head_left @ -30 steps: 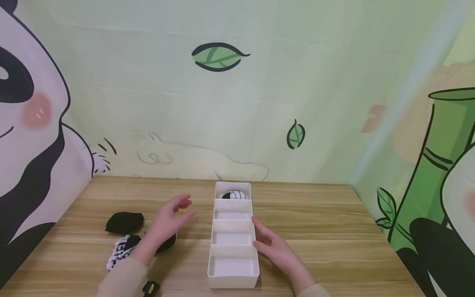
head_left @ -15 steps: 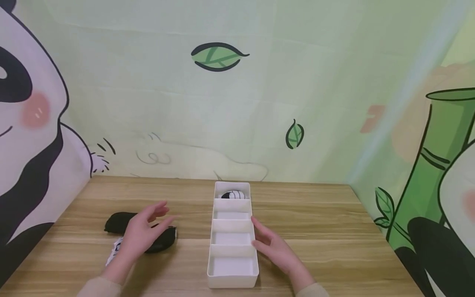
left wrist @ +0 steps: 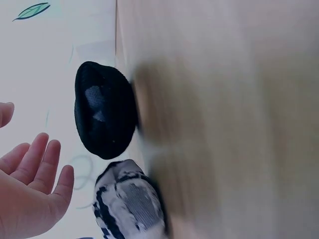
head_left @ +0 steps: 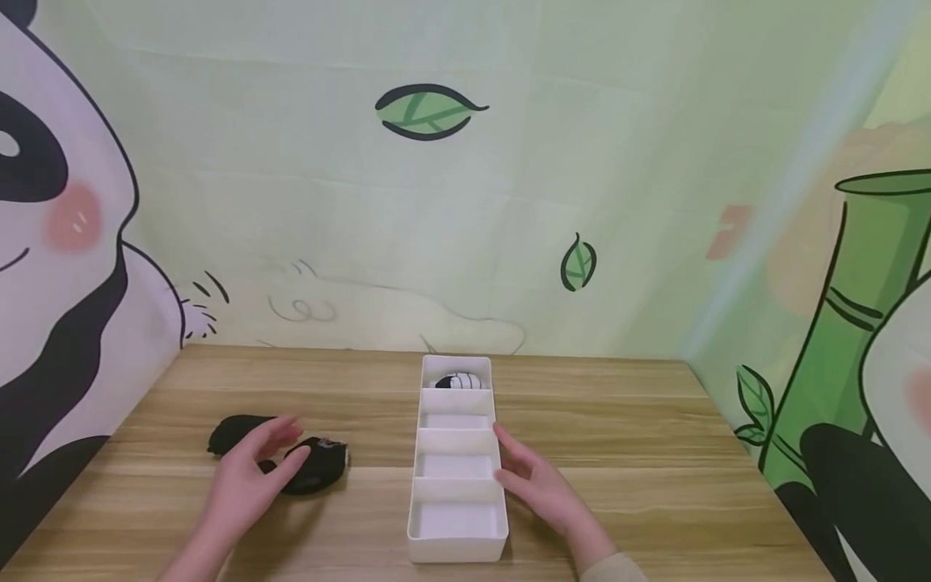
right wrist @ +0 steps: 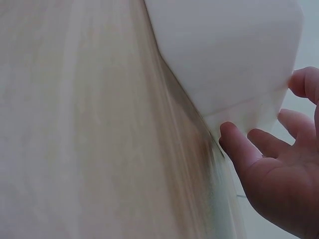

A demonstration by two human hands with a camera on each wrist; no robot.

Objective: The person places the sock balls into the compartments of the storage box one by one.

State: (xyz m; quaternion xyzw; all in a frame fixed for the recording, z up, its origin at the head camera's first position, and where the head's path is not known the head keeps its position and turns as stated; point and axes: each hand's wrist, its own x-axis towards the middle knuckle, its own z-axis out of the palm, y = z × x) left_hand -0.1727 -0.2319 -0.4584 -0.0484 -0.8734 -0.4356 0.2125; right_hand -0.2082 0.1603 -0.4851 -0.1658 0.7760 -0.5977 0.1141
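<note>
In the head view my left hand (head_left: 250, 469) hovers over the socks at the left, fingers relaxed and holding nothing. Close to its thumb lies a rolled black sock (head_left: 320, 469), and a second black sock (head_left: 236, 432) is partly covered by the hand. The left wrist view has a rolled black sock (left wrist: 104, 109) beside a black-and-white patterned sock (left wrist: 129, 199), both apart from the fingers. My right hand (head_left: 541, 489) rests its fingertips against the right side of a long white divided box (head_left: 457, 550). A striped white-and-black rolled sock (head_left: 461, 381) sits in the box's farthest compartment.
The wooden table (head_left: 618, 428) extends on both sides of the box. A printed backdrop (head_left: 509, 178) with leaves, pandas and bamboo rises behind the table's far edge.
My left hand has moved left and toward me, from beside the box to over the socks. My right hand and the box have stayed in place.
</note>
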